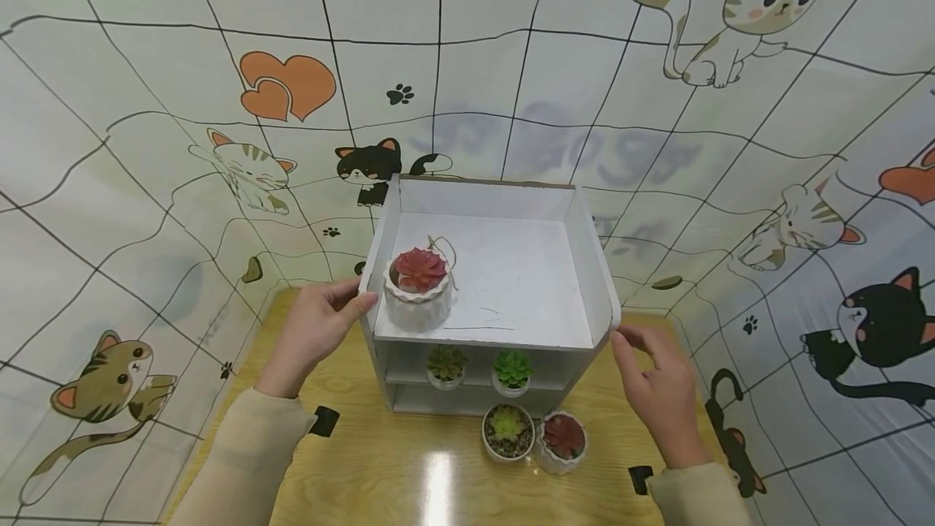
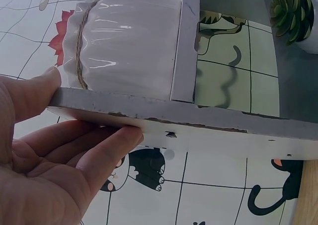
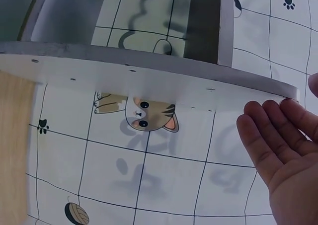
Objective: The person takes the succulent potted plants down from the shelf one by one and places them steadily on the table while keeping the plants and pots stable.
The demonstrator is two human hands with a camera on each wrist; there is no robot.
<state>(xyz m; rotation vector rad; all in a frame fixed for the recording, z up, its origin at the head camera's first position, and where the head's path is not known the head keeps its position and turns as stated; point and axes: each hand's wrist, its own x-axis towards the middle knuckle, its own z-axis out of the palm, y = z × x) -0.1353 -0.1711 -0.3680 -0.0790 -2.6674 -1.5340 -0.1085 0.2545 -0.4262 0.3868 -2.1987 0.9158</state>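
Note:
A white shelf unit (image 1: 504, 282) stands on the table. My left hand (image 1: 317, 323) pinches its left side panel, thumb at the edge and fingers against the outer face, as the left wrist view (image 2: 54, 160) shows. At the front corner of the right panel, my right hand (image 1: 657, 384) has fairly straight fingers (image 3: 263, 130) close to the outer face; whether they touch is unclear. On the top shelf, at the left, sits a white pot with a red succulent (image 1: 420, 291) and twine around it. Two small potted green succulents, one dull (image 1: 445, 365) and one bright (image 1: 513, 372), stand lower in the unit.
In front of the unit on the wooden table (image 1: 380, 477) stand a yellow-green succulent in a round pot (image 1: 508, 432) and a dark red one in a white pot (image 1: 562, 441). Cat-patterned cloth (image 1: 497, 79) surrounds the table at the back and sides.

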